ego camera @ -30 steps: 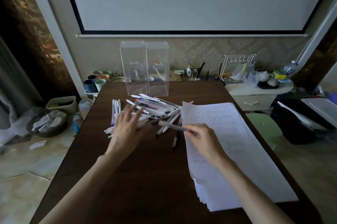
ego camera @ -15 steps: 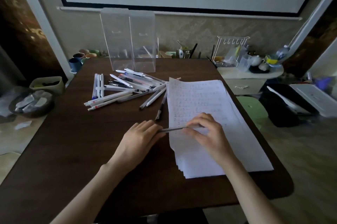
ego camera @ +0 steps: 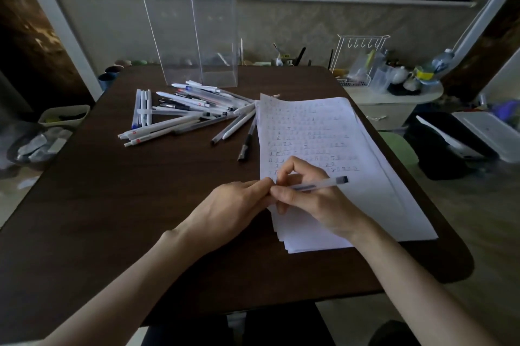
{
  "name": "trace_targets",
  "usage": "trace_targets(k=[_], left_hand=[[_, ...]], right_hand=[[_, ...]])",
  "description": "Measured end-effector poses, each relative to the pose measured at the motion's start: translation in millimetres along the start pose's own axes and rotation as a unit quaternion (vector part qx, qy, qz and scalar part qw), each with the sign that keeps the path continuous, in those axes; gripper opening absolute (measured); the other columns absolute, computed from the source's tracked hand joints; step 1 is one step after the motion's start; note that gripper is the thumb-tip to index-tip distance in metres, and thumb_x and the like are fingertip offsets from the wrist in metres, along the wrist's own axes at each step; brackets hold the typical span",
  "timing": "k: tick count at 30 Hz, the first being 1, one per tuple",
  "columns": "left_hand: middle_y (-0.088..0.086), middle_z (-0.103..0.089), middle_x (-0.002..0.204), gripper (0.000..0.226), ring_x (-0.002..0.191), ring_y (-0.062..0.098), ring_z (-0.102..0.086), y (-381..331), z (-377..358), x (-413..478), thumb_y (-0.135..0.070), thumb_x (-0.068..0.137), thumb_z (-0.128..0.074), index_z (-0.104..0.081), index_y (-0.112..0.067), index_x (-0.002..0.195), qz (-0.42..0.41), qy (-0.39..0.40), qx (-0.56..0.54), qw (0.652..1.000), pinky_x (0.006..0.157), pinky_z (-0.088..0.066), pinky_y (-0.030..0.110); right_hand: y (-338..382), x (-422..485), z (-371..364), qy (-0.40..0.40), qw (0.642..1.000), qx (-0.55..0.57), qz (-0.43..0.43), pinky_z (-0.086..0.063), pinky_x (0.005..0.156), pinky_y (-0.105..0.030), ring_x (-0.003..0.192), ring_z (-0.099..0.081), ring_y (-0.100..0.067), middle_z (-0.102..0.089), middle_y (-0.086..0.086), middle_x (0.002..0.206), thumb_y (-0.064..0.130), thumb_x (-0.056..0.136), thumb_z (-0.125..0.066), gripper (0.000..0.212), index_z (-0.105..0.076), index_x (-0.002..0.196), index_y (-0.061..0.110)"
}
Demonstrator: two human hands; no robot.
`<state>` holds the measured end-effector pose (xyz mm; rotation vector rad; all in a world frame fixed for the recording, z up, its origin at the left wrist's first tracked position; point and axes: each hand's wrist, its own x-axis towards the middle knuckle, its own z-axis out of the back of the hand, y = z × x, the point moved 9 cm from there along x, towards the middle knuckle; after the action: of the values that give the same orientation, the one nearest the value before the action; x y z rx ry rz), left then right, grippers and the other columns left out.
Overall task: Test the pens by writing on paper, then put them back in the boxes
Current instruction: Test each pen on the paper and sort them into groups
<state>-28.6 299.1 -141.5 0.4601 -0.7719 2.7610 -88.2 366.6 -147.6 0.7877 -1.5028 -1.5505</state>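
Translucent plastic with a dark end, the pen (ego camera: 318,184) is sitting in the right hand (ego camera: 318,202), which is gripping it between thumb and curled fingers. The dark end is pointing away to that hand's right. The left hand (ego camera: 233,207) is reaching in from the other side, its bunched fingertips meeting the right thumb at the pen's near end. Whether they are pinching the pen or only touching it cannot be told.

Under the right hand the stack of paper (ego camera: 337,126) is lying on the bench (ego camera: 112,205), its top sheet carrying rows of small written marks that are running out just beyond the knuckles. A dark pen (ego camera: 246,143) is lying alone just beyond the left hand's fingertips, beside the paper's left edge.

Further out from the left hand, the loose pens (ego camera: 191,112) are lying in a fanned heap, mostly white-barrelled, some overlapping, a few reaching the paper's far corner. Past that heap, well beyond both hands, two clear boxes (ego camera: 194,33) are standing upright, touching side by side at the bench's far edge.

Off the bench, beyond the right hand, a white wire rack (ego camera: 360,58) is standing on a low cabinet among clutter. Beyond the left hand, some cups (ego camera: 108,78) are showing past the bench's far corner
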Motion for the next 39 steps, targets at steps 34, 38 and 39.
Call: trace_targets(k=[34, 38, 39], left_hand=[[-0.009, -0.053, 0.134, 0.045, 0.078, 0.013, -0.048, -34, -17, -42, -0.048, 0.097, -0.026, -0.06, -0.033, 0.124, 0.097, -0.016, 0.18, 0.979, 0.062, -0.04, 0.028], [-0.011, -0.062, 0.123, 0.038, 0.071, 0.017, -0.052, -33, -16, -38, -0.043, 0.092, -0.036, -0.071, -0.034, 0.104, 0.179, -0.084, 0.14, 0.97, 0.056, -0.04, 0.031], [-0.009, -0.063, 0.122, 0.038, 0.07, 0.018, -0.053, -34, -18, -38, -0.043, 0.09, -0.037, -0.071, -0.033, 0.103, 0.182, -0.087, 0.149, 0.968, 0.055, -0.04, 0.031]], right_hand=[[-12, -19, 43, -0.24, 0.953, -0.181, -0.025, -0.037, 0.044, -0.028, 0.04, -0.042, -0.01, -0.041, -0.008, 0.046, 0.002, 0.08, -0.059, 0.032, -0.036, 0.058, 0.008], [-12, -18, 41, -0.226, 0.951, -0.208, -0.027, -0.041, 0.046, -0.027, 0.04, -0.046, -0.007, -0.044, -0.002, 0.045, 0.004, 0.082, -0.06, 0.033, -0.038, 0.058, 0.01], [-11, -17, 40, -0.225, 0.95, -0.215, -0.025, -0.04, 0.045, -0.027, 0.04, -0.045, -0.008, -0.043, -0.003, 0.045, 0.004, 0.082, -0.06, 0.033, -0.038, 0.058, 0.01]])
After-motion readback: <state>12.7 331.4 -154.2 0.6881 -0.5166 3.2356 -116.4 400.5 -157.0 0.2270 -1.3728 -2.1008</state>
